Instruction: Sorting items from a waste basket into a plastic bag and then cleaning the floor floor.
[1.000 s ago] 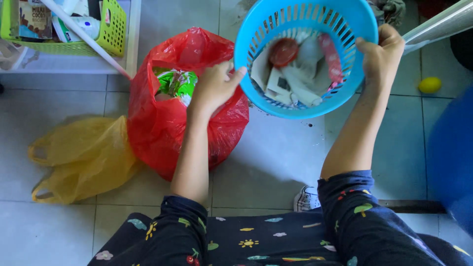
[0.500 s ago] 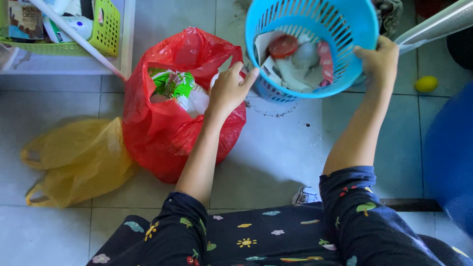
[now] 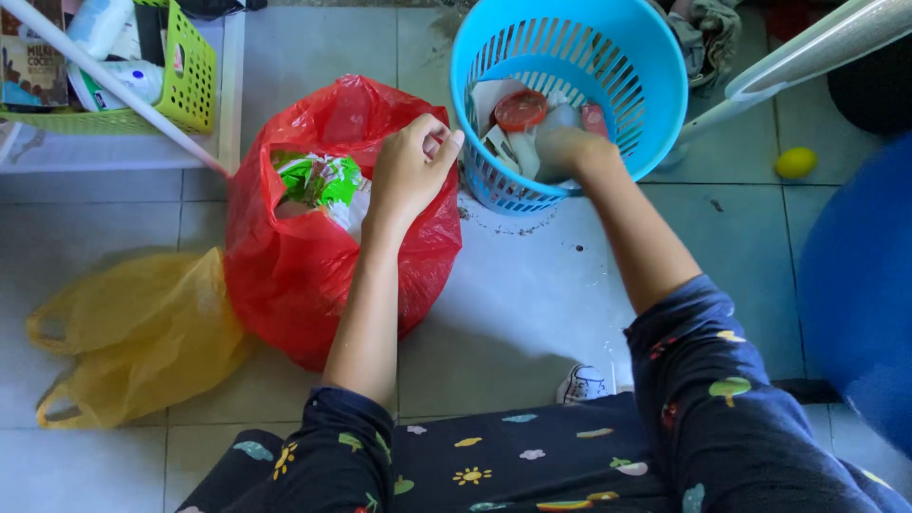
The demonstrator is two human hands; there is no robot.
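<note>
1. A crumpled yellow plastic bag (image 3: 133, 332) lay flat on the pale floor tiles (image 3: 532, 304) at about 8 o'clock from the red bag, touching its side; its film looked thin and limp, handles splayed outward.

2. A lime-green slotted basket (image 3: 185, 81) sat at 11 o'clock on a white shelf, holding cartons and tubes, with a white pole (image 3: 114, 90) slanting across it.

3. The red plastic bag (image 3: 313, 256) stood upright and bulging, glossy and wrinkled, its mouth open upward and showing green-and-white wrappers (image 3: 318, 180) inside.

4. The left hand (image 3: 408, 171) rested on the red bag's rim at the bag's 2 o'clock edge, fingers curled and pinching the film, holding the mouth open.

5. The blue plastic wastebasket (image 3: 655, 66) stood just beside the red bag, at 2 o'clock from the left hand. It was round with rigid, vertically slotted walls, its axis upright and its opening facing the camera.

6. The right hand (image 3: 565, 152) reached down inside the wastebasket among paper scraps, a round red lid (image 3: 521, 109) and a pinkish wrapper. Whether its fingers had closed on anything could not be told, since they were buried in the litter. This hand was the nearer one to the rubbish, which lay at 3 o'clock from the red bag's mouth.

7. A small yellow ball (image 3: 795, 162) lay well apart at 3 o'clock, near a large blue rounded object (image 3: 860, 285).
</note>
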